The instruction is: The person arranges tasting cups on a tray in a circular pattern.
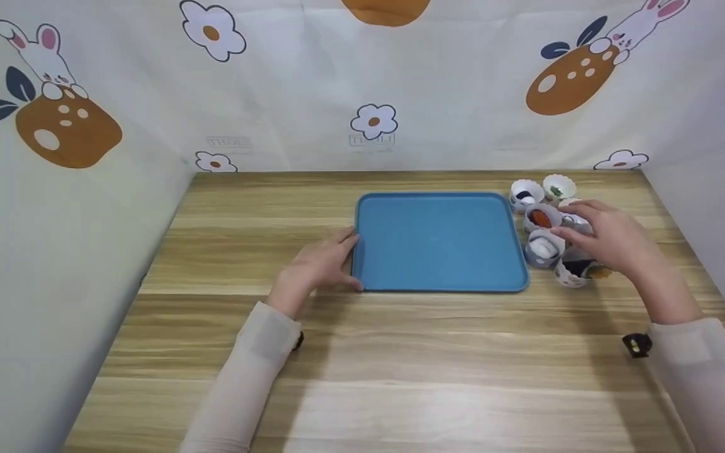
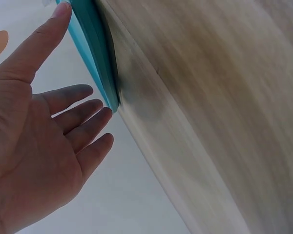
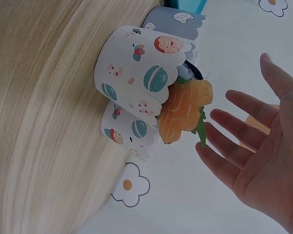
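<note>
My left hand point(image 1: 318, 261) lies at the left edge of a blue rectangular tray point(image 1: 441, 242), fingertips along its side and thumb at the front corner. In the left wrist view the fingers of this hand point(image 2: 44, 131) are spread and fairly straight beside the tray rim point(image 2: 95, 44). Over a cluster of paper cups, my right hand point(image 1: 620, 239) hovers with fingers extended. The right wrist view shows a patterned white cup point(image 3: 136, 58) with an orange, white-striped salmon-like slice point(image 3: 185, 109) and a green leaf point(image 3: 201, 131) sticking out, close to the fingertips.
Several cups stand against the tray's right side. A grey cup holds a white lump point(image 1: 543, 247), another an orange-red piece point(image 1: 539, 218). At the back, one cup point(image 1: 559, 182) has something green inside. Patterned cloth walls point(image 1: 287, 94) border the wooden table point(image 1: 438, 358).
</note>
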Demonstrator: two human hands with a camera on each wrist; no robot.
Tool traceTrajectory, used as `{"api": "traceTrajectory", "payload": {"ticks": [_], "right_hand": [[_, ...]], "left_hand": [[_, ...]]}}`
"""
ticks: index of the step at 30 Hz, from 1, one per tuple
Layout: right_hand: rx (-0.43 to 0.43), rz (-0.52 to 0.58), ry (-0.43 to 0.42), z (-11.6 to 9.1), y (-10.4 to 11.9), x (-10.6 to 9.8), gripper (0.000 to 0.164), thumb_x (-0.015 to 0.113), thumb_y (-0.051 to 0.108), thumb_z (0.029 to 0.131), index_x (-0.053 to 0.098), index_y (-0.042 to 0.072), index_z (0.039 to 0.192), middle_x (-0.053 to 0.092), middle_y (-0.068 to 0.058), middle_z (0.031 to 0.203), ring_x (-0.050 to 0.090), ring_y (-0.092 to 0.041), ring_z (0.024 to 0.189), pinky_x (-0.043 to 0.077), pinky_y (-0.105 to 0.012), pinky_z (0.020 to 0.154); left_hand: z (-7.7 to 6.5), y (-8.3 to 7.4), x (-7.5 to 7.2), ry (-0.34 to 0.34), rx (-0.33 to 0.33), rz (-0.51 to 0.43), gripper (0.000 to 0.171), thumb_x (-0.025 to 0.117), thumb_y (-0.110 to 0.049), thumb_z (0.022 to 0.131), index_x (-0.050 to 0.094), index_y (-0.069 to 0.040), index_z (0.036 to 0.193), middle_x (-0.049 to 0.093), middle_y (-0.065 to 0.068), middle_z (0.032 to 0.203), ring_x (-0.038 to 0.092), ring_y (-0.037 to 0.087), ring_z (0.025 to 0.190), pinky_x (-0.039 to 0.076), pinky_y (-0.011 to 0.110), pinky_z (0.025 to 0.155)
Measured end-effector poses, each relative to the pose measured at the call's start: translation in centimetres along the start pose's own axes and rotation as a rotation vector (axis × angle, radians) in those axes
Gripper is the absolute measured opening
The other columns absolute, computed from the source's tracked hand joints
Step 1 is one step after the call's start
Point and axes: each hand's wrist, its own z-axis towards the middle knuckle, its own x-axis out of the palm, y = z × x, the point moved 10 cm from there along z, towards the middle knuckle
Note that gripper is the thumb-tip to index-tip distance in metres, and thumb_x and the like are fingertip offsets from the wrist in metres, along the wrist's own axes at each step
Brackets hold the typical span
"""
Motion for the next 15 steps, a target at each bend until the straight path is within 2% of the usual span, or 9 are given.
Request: {"api": "traceTrajectory", "payload": {"ticks": [7, 15], "right_hand": [[0.004, -0.003, 0.005, 0.03, -0.08, 0.08, 0.066, 0.054, 0.054, 0.099, 0.054, 0.002, 0.14, 0.048, -0.03, 0.145, 0.048, -0.054, 0.128, 0.038, -0.069, 0.103], [0.023, 0.002, 0.014, -0.01, -0.3, 0.13, 0.069, 0.052, 0.057, 0.098, 0.052, 0.003, 0.141, 0.046, -0.03, 0.146, 0.045, -0.054, 0.13, 0.036, -0.07, 0.104]], "left_hand": [[-0.05, -0.03, 0.28, 0.005, -0.005, 0.007, 0.106, 0.079, -0.053, 0.08, 0.023, -0.011, 0.159, 0.01, 0.001, 0.17, 0.02, 0.026, 0.155, 0.025, 0.046, 0.125], [-0.02, -0.14, 0.42, 0.007, -0.002, -0.008, 0.101, 0.076, -0.051, 0.084, 0.022, -0.011, 0.159, 0.012, 0.003, 0.169, 0.019, 0.025, 0.155, 0.023, 0.044, 0.126]]}}
